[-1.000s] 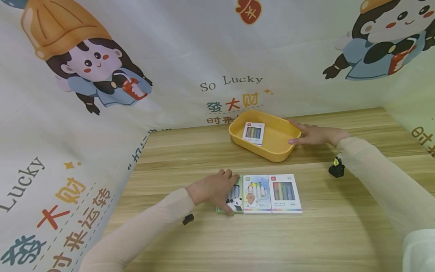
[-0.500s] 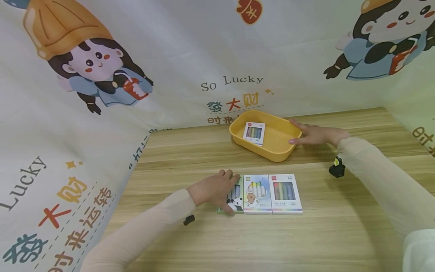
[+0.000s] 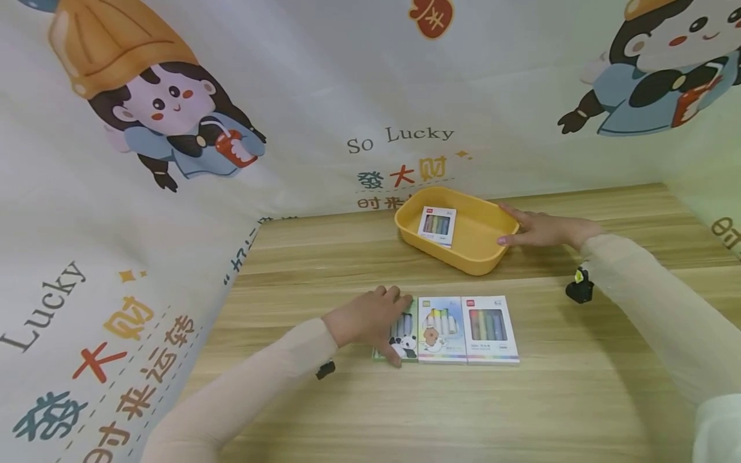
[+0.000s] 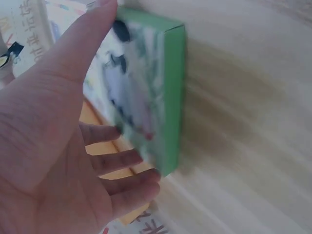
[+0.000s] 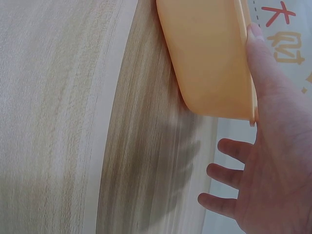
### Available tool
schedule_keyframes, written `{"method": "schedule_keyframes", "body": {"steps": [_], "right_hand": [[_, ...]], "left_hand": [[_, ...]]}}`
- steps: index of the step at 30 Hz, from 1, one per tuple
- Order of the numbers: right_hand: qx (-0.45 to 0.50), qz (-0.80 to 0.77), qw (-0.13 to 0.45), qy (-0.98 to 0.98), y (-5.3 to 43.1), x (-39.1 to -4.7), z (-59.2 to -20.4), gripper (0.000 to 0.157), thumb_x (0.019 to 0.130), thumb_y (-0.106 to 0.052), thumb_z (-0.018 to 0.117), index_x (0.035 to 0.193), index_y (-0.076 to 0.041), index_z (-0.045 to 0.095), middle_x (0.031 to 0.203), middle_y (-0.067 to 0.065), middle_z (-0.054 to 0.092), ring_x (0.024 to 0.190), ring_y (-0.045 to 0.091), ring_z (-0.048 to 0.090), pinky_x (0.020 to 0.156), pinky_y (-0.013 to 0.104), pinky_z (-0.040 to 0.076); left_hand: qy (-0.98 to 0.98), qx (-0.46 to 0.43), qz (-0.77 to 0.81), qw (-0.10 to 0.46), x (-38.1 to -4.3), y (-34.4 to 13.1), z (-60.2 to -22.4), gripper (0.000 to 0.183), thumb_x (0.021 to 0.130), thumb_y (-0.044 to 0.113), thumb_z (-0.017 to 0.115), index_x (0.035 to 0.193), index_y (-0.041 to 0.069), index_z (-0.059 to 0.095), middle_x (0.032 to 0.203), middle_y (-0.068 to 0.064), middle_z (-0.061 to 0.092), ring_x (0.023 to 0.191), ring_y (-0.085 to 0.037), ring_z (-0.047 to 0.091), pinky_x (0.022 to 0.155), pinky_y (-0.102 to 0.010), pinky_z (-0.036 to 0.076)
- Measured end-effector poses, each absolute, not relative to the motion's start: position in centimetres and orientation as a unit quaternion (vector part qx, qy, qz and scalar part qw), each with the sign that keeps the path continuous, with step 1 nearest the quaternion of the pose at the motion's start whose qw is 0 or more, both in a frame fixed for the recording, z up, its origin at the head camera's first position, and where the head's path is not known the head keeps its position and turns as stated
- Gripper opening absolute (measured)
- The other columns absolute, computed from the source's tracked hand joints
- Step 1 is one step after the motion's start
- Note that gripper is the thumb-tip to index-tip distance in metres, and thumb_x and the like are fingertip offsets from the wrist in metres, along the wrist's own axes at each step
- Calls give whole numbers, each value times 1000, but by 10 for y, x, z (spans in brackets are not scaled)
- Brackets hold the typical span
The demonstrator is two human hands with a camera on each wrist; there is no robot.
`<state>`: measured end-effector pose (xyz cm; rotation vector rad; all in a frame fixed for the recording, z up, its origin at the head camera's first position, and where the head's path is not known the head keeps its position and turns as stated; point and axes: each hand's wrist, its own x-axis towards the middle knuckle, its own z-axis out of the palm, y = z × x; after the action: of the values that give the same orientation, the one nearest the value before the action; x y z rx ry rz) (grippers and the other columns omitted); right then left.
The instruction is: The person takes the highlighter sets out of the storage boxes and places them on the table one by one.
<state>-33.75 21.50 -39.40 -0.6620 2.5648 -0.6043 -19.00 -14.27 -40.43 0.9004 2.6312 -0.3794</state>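
My left hand (image 3: 370, 319) spans a green crayon box (image 3: 403, 347) with a panda print, fingers at its far edge and thumb at its near edge. In the left wrist view the green box (image 4: 173, 97) shows its side, with a shadow beside it. Right of it lie a pale blue box (image 3: 442, 331) and a white box (image 3: 491, 329), side by side and touching. My right hand (image 3: 547, 230) holds the right end of a yellow basket (image 3: 454, 257), thumb on the rim (image 5: 249, 78), other fingers spread apart. A white crayon box (image 3: 437, 226) leans inside the basket.
The wooden table (image 3: 324, 257) bears everything. A white printed cloth (image 3: 301, 128) rises at the back and sides, close behind the basket. Bare wood lies in front of the row of boxes.
The whole head view has shifted slightly, so all things appear a little further right. Hands, boxes and basket keep their places relative to one another.
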Motion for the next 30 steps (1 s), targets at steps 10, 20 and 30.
{"method": "schedule_keyframes", "body": {"steps": [10, 20, 30], "right_hand": [[-239, -214, 213, 923, 215, -338, -395, 102, 93, -61, 54, 159, -13, -7, 161, 33, 6, 144, 61, 13, 114, 75, 15], [-236, -208, 211, 925, 217, -339, -392, 101, 93, -61, 54, 160, -15, -7, 161, 33, 7, 144, 60, 13, 115, 75, 14], [-224, -205, 219, 927, 214, -338, -392, 102, 92, -65, 52, 160, -18, -7, 164, 29, 5, 148, 55, 10, 117, 73, 13]], "left_hand": [[928, 315, -111, 163, -217, -131, -360, 109, 76, 67, 70, 157, 10, 25, 156, -16, 38, 141, -35, 43, 119, -48, 36], [937, 321, -35, 131, -256, -118, -351, 90, 88, 60, 64, 155, 11, 30, 159, -16, 34, 143, -32, 42, 119, -45, 37], [944, 299, 10, 136, -314, -96, -339, 79, 91, 57, 62, 152, 14, 37, 158, -13, 35, 144, -28, 39, 121, -41, 35]]}}
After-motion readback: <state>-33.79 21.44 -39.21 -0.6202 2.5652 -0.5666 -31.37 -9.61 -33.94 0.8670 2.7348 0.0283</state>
